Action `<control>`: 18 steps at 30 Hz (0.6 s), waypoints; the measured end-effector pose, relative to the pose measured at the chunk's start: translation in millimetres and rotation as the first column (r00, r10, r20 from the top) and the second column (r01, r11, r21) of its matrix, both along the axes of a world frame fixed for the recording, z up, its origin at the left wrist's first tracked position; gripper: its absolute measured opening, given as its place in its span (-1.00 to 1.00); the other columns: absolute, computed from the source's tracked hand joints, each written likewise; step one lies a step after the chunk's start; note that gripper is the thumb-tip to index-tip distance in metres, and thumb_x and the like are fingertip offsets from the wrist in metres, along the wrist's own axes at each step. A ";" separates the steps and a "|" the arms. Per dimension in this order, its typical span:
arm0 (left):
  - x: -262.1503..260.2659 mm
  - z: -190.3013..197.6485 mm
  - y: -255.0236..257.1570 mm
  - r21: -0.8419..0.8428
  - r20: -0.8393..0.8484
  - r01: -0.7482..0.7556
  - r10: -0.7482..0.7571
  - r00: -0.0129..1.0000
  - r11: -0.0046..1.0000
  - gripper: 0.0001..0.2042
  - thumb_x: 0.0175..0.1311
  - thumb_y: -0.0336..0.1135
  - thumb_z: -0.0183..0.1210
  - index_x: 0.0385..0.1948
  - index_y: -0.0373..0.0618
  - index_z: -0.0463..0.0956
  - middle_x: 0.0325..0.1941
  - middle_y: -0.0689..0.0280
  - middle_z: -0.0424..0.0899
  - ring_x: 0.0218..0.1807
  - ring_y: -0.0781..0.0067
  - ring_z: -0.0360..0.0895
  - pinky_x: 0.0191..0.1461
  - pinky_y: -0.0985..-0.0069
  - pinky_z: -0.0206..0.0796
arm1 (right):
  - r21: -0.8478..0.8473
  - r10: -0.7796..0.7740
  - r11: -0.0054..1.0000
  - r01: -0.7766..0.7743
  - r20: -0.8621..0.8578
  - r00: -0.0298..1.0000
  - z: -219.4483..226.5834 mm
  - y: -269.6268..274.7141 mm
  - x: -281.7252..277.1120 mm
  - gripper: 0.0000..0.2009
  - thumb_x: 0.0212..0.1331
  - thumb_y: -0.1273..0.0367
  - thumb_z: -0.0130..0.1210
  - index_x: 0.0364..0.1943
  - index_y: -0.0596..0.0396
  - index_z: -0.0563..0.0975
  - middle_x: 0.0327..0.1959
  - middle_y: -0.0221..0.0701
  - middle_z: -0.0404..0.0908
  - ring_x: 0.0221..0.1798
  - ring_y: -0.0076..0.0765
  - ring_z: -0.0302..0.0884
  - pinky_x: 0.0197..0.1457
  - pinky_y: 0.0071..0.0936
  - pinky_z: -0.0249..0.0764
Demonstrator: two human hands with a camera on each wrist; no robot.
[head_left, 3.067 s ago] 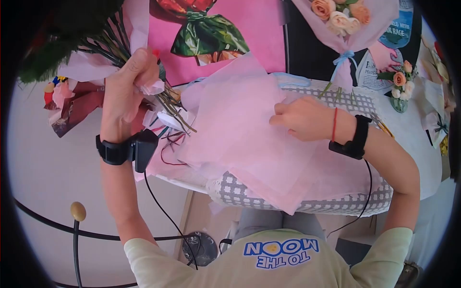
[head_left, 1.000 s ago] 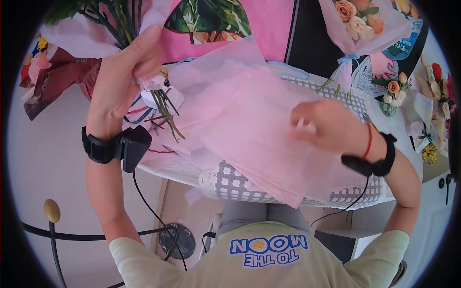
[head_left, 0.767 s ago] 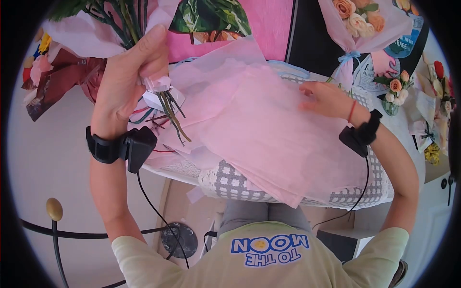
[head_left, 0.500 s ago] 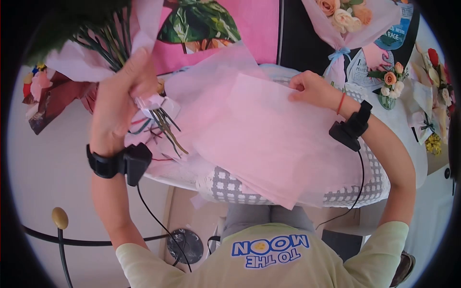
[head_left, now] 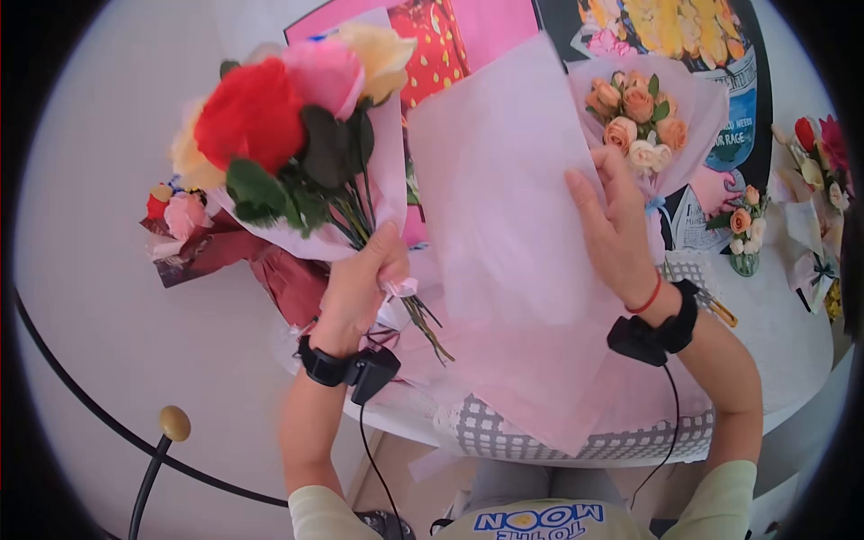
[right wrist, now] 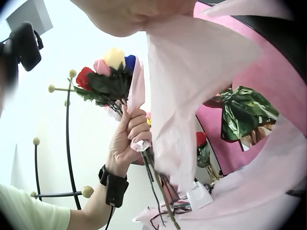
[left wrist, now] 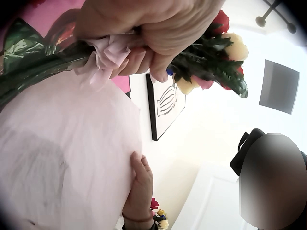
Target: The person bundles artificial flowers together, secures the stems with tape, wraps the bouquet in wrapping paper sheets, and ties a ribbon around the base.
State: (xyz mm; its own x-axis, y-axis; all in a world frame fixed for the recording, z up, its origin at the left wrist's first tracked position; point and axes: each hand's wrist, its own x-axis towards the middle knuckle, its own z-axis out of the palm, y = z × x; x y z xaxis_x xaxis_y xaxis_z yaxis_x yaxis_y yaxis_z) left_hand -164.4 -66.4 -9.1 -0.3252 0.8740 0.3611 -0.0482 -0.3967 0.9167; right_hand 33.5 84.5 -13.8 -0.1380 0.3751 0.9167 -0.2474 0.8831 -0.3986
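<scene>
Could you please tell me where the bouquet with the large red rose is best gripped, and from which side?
Probably the gathered wrap around the stems, from the person's near left, where the left hand holds it: the bouquet narrows there to a graspable bundle, below spreading blooms.

My right hand, low over the paper on the table half a second ago, is now raised toward the far edge, its fingers just below the roses of the peach bouquet in my head view. With it I hold a pale pink sheet up off the surface, its top corner now across the pink poster. The mixed bouquet in my left hand now shows red, pink and cream blooms where stems and greenery showed before.
</scene>
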 end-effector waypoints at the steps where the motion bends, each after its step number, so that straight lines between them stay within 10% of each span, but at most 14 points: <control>1: 1.0 -2.1 1.8 0.012 -0.013 0.000 0.000 1.000 1.000 -0.61 0.25 -0.16 -0.06 -0.77 -0.05 0.12 -0.72 0.48 0.06 -0.62 0.61 0.02 -0.52 0.63 -0.11 | 0.012 0.000 1.000 0.000 -0.013 1.000 3.3 -3.4 -5.1 -0.87 0.12 0.43 -0.07 -0.37 0.23 0.30 -0.55 -0.33 0.37 -0.51 -0.51 0.30 -0.44 -0.54 0.26; 5: 15.0 -9.2 12.2 0.026 -0.012 -0.030 0.031 0.999 0.999 -0.61 0.25 -0.16 -0.06 -0.77 -0.04 0.11 -0.72 0.48 0.05 -0.62 0.60 0.02 -0.52 0.62 -0.11 | 0.001 0.021 1.000 -0.021 -0.157 0.987 7.8 -22.0 -22.7 -0.86 0.17 0.42 -0.10 -0.33 0.24 0.30 -0.42 -0.28 0.41 -0.37 -0.49 0.34 -0.30 -0.56 0.28; 9: 24.2 -20.1 25.9 0.063 0.070 0.118 -0.123 0.990 0.991 -0.74 0.25 -0.20 -0.07 -0.60 -0.06 0.19 -0.69 0.51 -0.01 -0.64 0.65 0.00 -0.54 0.67 -0.09 | 0.015 0.420 0.900 -0.435 -0.287 0.861 1.7 -34.2 -43.2 -0.79 0.23 0.35 -0.18 -0.18 0.22 0.23 -0.11 -0.29 0.34 -0.12 -0.54 0.28 -0.02 -0.59 0.22; 11: 26.6 -23.0 33.1 0.096 0.049 0.207 -0.212 0.976 0.974 -0.75 0.26 -0.19 -0.07 -0.58 -0.07 0.20 -0.69 0.52 -0.01 -0.64 0.66 0.00 -0.54 0.67 -0.09 | -0.138 0.590 0.748 -0.649 -0.308 0.746 2.3 -40.0 -45.0 -0.68 0.27 0.18 -0.26 -0.15 0.19 0.26 -0.15 -0.36 0.39 -0.17 -0.57 0.32 -0.08 -0.59 0.28; 13: 28.5 -25.4 38.4 0.100 0.055 0.233 -0.239 0.969 0.967 -0.75 0.26 -0.17 -0.08 -0.55 -0.08 0.22 -0.69 0.52 0.00 -0.64 0.66 0.00 -0.54 0.67 -0.09 | -0.270 0.706 0.337 -0.902 -0.561 0.432 8.9 -48.2 -45.6 -0.56 0.25 0.04 -0.34 -0.12 0.17 0.27 -0.23 -0.40 0.41 -0.21 -0.55 0.36 -0.13 -0.59 0.32; 14: 30.7 -25.5 39.4 0.083 0.060 0.239 -0.244 0.968 0.967 -0.75 0.26 -0.16 -0.08 -0.55 -0.07 0.22 -0.69 0.52 0.00 -0.64 0.66 0.00 -0.54 0.67 -0.09 | -0.267 0.705 0.343 -0.901 -0.560 0.435 8.9 -45.0 -43.5 -0.56 0.25 0.04 -0.34 -0.12 0.17 0.27 -0.23 -0.40 0.41 -0.21 -0.55 0.36 -0.13 -0.59 0.32; 16: 34.9 -24.5 39.8 0.061 0.067 0.248 -0.251 0.966 0.967 -0.74 0.26 -0.15 -0.09 -0.55 -0.07 0.22 -0.70 0.52 0.00 -0.64 0.66 0.00 -0.54 0.67 -0.09 | -0.282 0.768 -0.013 -0.959 -0.617 0.171 8.2 -35.8 -39.4 -0.45 0.21 -0.03 -0.34 0.02 0.17 0.29 -0.13 -0.29 0.43 -0.07 -0.41 0.39 -0.03 -0.48 0.33; 18: 38.9 -22.2 39.5 0.091 -0.003 0.313 -0.314 0.950 0.946 -0.73 0.26 -0.13 -0.09 -0.58 -0.06 0.20 -0.70 0.52 0.00 -0.63 0.66 0.00 -0.52 0.67 -0.09 | -0.343 0.760 -0.018 -0.939 -0.615 0.209 15.9 -39.2 -35.3 -0.50 0.23 -0.01 -0.34 -0.07 0.15 0.32 -0.25 -0.37 0.43 -0.21 -0.49 0.40 -0.15 -0.55 0.35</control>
